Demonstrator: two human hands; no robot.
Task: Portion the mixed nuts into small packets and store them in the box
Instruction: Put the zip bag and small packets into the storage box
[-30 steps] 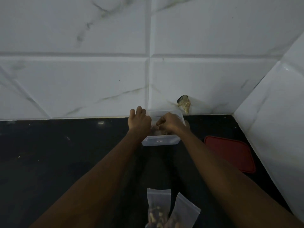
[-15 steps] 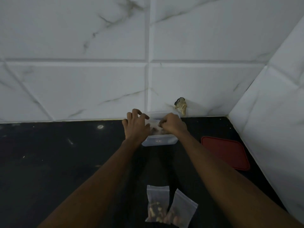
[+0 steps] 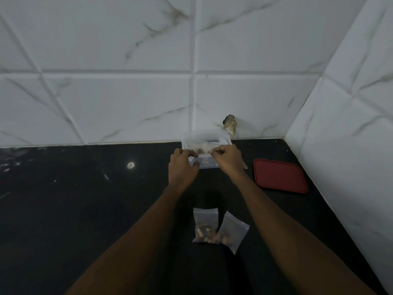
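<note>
Packet of nuts [image 3: 201, 147], pinched between left hand [image 3: 182, 167] and right hand [image 3: 228, 159], over the clear box [image 3: 221, 137]; 2 filled packets [image 3: 205, 225] lie nearer.

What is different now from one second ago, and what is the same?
The left hand, earlier at the left edge of the box, now pinches a small packet together with the right hand, above the box. The two filled packets on the counter and the red lid stayed in place.
</note>
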